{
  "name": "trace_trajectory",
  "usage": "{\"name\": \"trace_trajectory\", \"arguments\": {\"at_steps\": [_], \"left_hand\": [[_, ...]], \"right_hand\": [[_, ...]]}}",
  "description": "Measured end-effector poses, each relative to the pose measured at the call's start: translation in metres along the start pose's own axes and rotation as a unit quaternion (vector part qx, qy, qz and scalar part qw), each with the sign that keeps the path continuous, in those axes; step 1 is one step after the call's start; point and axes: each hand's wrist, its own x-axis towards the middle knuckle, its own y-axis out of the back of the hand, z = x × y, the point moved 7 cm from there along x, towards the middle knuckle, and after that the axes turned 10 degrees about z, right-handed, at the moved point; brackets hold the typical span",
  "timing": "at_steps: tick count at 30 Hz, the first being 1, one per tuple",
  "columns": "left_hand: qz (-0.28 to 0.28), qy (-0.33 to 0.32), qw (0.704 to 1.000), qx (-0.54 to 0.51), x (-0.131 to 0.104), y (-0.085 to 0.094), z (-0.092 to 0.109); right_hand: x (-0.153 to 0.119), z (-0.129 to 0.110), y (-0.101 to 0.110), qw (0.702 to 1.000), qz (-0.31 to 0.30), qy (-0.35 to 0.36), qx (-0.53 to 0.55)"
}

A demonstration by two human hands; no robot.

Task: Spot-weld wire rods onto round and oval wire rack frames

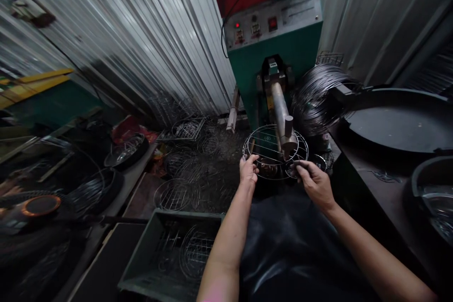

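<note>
A round wire rack point(264, 149) with a double rim and parallel bars lies roughly flat beneath the welding machine's point(272, 37) thick metal arm. On its near left rim, my left hand point(249, 170) is closed, thumb and fingers pinching the wire. My right hand point(314, 181) is closed at the near right rim, holding a small bent wire piece point(290, 169) close to the electrode tip point(288, 144). The exact shape of that piece is hard to make out. Whether it touches the rack I cannot tell.
A green crate point(141, 255) with wire racks stands at lower left. Loose racks point(180, 170) cover the floor beyond it. A wire coil point(318, 99) sits right of the machine, beside a large black pan point(392, 127). Another person's hand point(12, 188) shows at far left.
</note>
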Motion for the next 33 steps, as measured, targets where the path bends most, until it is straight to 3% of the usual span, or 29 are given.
{"name": "trace_trajectory", "arguments": {"at_steps": [8, 18, 33], "left_hand": [[-0.012, -0.008, 1.000, 0.007, -0.002, 0.001, -0.007], [-0.007, -0.014, 1.000, -0.002, -0.006, -0.001, -0.004], [-0.002, -0.015, 1.000, -0.001, 0.001, -0.002, -0.005]], "right_hand": [[-0.003, 0.030, -0.013, 0.993, -0.079, -0.054, -0.063], [0.000, 0.024, -0.016, 0.994, -0.090, -0.029, -0.052], [0.004, 0.034, -0.022, 0.993, -0.099, -0.070, -0.001]]}}
